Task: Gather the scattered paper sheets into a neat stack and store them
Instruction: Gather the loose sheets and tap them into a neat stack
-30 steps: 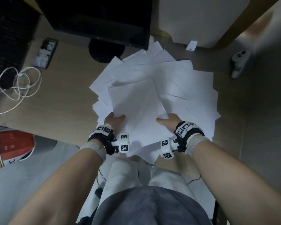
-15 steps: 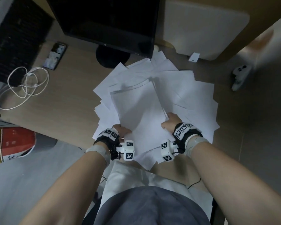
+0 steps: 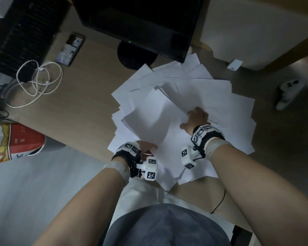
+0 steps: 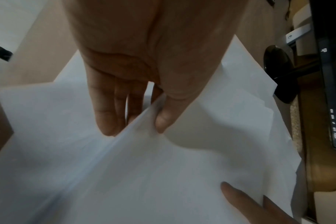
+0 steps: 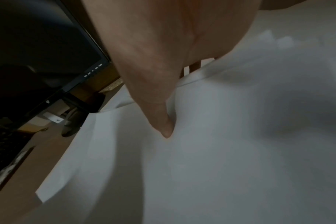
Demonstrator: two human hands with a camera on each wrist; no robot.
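Note:
Many white paper sheets [image 3: 220, 110] lie fanned over the wooden desk [image 3: 78, 110] in front of me. A thin bundle of sheets [image 3: 149, 118] is lifted off the pile and tilted. My left hand [image 3: 146, 146] pinches its near corner, thumb on top and fingers underneath, as the left wrist view shows the thumb [image 4: 163, 119] on the paper edge [image 4: 136, 121]. My right hand [image 3: 196, 118] holds the bundle's right edge, with the thumb [image 5: 163, 121] pressed on top and the fingers tucked under the paper [image 5: 220, 136].
A black monitor [image 3: 140, 23] on a round stand [image 3: 132, 55] is behind the pile. A phone [image 3: 69, 49] and a coiled white cable [image 3: 36, 80] lie at the left, a white game controller [image 3: 288, 93] at the right. A red bag [image 3: 12, 141] sits on the floor.
The bundle has been lifted and swung to the left. My right hand slid up along its right edge. My left hand moved nearer the desk's front edge.

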